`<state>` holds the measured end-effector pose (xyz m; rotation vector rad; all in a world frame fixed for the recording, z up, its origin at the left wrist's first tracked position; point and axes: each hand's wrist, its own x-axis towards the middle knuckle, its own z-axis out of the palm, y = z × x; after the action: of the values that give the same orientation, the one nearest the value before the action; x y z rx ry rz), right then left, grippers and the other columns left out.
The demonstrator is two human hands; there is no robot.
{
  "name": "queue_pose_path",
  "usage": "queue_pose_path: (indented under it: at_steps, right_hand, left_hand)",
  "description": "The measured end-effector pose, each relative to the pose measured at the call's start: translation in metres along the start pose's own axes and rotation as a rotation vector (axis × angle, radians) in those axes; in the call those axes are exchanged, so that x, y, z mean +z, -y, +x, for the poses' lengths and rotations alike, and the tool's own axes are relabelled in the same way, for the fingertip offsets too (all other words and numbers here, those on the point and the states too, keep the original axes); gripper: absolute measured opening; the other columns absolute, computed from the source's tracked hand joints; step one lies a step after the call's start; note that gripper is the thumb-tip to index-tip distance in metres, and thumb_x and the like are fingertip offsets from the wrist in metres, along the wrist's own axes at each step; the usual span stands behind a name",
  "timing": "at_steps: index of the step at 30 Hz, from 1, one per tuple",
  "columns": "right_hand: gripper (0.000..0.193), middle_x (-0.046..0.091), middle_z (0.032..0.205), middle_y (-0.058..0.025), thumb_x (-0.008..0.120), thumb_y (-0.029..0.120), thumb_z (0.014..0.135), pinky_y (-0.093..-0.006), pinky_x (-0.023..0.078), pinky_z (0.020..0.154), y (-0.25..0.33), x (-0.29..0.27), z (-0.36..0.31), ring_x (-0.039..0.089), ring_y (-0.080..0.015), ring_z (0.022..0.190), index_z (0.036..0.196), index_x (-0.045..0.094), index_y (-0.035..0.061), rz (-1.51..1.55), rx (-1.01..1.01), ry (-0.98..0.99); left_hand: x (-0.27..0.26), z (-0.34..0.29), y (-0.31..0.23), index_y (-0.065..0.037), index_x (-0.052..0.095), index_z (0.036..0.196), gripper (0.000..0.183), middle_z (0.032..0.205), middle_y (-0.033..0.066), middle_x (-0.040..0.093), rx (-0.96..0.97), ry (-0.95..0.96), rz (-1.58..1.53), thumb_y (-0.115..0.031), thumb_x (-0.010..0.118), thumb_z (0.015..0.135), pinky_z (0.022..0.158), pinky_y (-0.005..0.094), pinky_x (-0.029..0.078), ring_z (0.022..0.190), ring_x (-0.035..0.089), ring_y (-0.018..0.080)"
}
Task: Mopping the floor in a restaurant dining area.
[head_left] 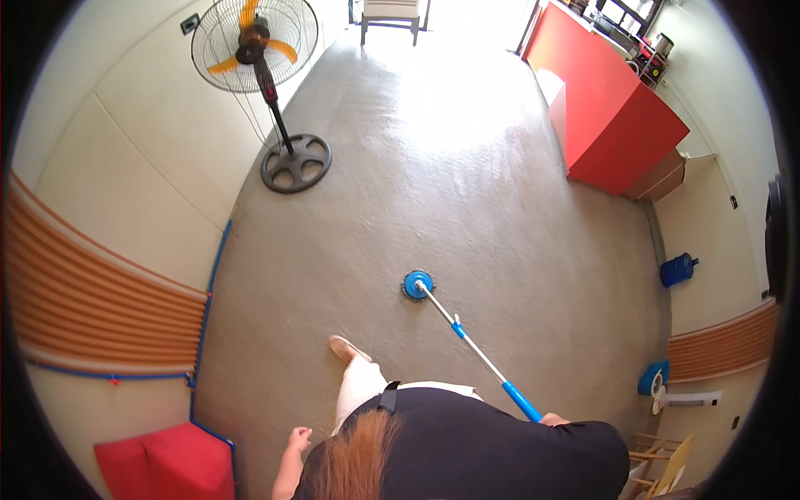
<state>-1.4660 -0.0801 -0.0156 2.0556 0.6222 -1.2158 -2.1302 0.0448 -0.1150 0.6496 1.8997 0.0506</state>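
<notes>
My right hand point(553, 420) is closed round the blue grip of a mop point(486, 360) with a silver pole. From there the pole slants forward and left across my front. Its round blue head point(418, 285), fringed with dark grey strands, rests flat on the grey floor ahead of me. A small blue joint sits partway along the pole. My left hand point(300, 438) hangs low at my left side, away from the mop, its fingers curled in with nothing visible in them.
A pedestal fan point(296, 163) stands ahead on the left, and a red counter point(612, 108) at the far right. Along the right wall are a blue water jug point(678, 271), a blue mop bucket point(654, 378) and a wooden chair point(667, 467). A red covered block point(171, 462) lies near left.
</notes>
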Motion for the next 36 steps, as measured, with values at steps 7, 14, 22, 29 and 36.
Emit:
queue_pose_path:
  at_steps: [7,14,22,29,36]
  right_hand:
    - [0.022,0.061,0.071,-0.0081,0.066,0.016,0.056,-0.0319,0.047,0.06,0.214,-0.152,-0.073,0.059,-0.0166,0.064,0.075,0.064,0.0048,0.043,0.134,-0.162]
    - [0.038,0.058,0.101,-0.007,0.065,0.019,0.059,-0.0294,0.045,0.079,0.324,-0.251,-0.075,0.056,-0.0173,0.094,0.096,0.062,0.0116,-0.072,0.226,-0.212]
    - [0.033,0.06,0.094,-0.011,0.068,0.019,0.061,-0.0352,0.046,0.075,0.375,-0.251,-0.078,0.057,-0.0256,0.091,0.092,0.063,0.0092,0.104,0.385,-0.337]
    - [0.034,0.06,0.094,-0.0111,0.069,0.019,0.061,-0.0354,0.046,0.075,0.456,-0.305,-0.103,0.057,-0.0257,0.091,0.093,0.062,0.0093,0.096,0.458,-0.2]
    - [0.032,0.06,0.091,-0.0116,0.068,0.018,0.06,-0.0352,0.046,0.073,0.54,-0.332,-0.123,0.058,-0.0238,0.088,0.089,0.063,0.008,0.054,0.51,-0.128]
  left_hand:
    - [-0.168,0.122,-0.091,-0.009,0.046,0.084,0.012,0.07,0.0,0.048,0.085,-0.138,-0.305,-0.017,0.053,0.079,0.047,0.024,0.041,0.056,0.044,0.0095]
    - [-0.244,0.198,-0.305,-0.004,0.049,0.105,0.035,0.098,0.0084,0.053,0.319,-0.001,-0.262,-0.025,0.056,0.078,0.072,0.0286,0.045,0.088,0.051,0.0171]
    - [-0.286,0.226,-0.569,-0.003,0.049,0.103,0.03,0.091,0.0073,0.056,0.926,0.132,-0.148,-0.022,0.054,0.08,0.073,0.0275,0.044,0.084,0.053,0.0147]
    - [-0.402,0.3,-0.642,-0.002,0.048,0.102,0.027,0.083,0.0034,0.053,0.693,0.181,-0.207,-0.018,0.052,0.081,0.068,0.024,0.043,0.073,0.05,0.0099]
    - [-0.455,0.424,-0.758,-0.004,0.041,0.112,0.044,0.087,0.0048,0.05,0.932,-0.026,-0.054,-0.019,0.06,0.074,0.068,0.0257,0.041,0.073,0.046,0.0118]
